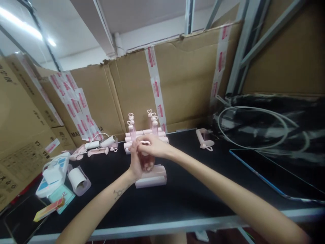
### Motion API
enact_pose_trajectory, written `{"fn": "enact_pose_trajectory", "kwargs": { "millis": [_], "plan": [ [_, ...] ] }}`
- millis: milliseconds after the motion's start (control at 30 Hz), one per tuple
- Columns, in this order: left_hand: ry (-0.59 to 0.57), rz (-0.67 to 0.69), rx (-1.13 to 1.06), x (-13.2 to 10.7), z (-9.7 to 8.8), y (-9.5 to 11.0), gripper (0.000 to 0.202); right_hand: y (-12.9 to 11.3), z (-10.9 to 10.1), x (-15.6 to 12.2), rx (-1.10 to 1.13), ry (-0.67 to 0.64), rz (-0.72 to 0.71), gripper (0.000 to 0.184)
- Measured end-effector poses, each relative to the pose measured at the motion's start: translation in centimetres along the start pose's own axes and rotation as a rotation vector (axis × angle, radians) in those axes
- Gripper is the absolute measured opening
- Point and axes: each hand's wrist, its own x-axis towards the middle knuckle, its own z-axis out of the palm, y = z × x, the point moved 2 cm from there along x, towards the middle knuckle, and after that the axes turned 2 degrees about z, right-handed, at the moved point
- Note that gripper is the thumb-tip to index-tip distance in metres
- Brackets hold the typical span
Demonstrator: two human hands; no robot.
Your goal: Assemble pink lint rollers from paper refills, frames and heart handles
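My left hand (135, 163) is wrapped round a see-through pink bottle (147, 164) at the middle of the table. Closed at its top, my right hand (155, 146) grips a pale pink heart-shaped handle (145, 143). Just below the bottle lies a pale pink roller-shaped piece (153, 176). Behind my hands, several pink cylinders (134, 135) lie in a stack. Slim clear pink tubes with heart-shaped tops stand upright there, one group at the left (131, 128) and one at the right (154, 126). My fingers partly hide the bottle's neck.
Left on the black table (193, 200) are a white power strip (54, 174), a white roll (77, 178), a yellow-and-red cutter-like tool (49, 209) and loose pink parts (98, 151). Another pink piece (203, 138) and a coiled pale cable (254, 147) lie right. Cardboard (188, 81) walls the back.
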Motion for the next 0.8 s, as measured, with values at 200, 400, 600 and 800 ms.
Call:
{"fn": "enact_pose_trajectory", "kwargs": {
  "millis": [200, 400, 600, 800],
  "plan": [
    [0.041, 0.045, -0.047, 0.2, -0.2, 0.0, 0.075, -0.2, 0.9, 0.0, 0.020, -0.096, 0.150, 0.038],
    [0.130, -0.038, -0.075, 0.1, -0.1, -0.3, 0.066, 0.2, 1.7, 0.3, 0.059, 0.019, 0.166, 0.036],
    [0.253, -0.052, -0.050, 0.3, -0.3, -1.1, 0.058, 1.5, 2.3, 0.8, 0.105, 0.034, 0.078, 0.034],
    [0.202, 0.032, -0.097, 0.1, 0.4, -0.7, 0.046, 0.8, 2.5, 0.4, 0.058, 0.026, 0.000, 0.029]
  ]
}}
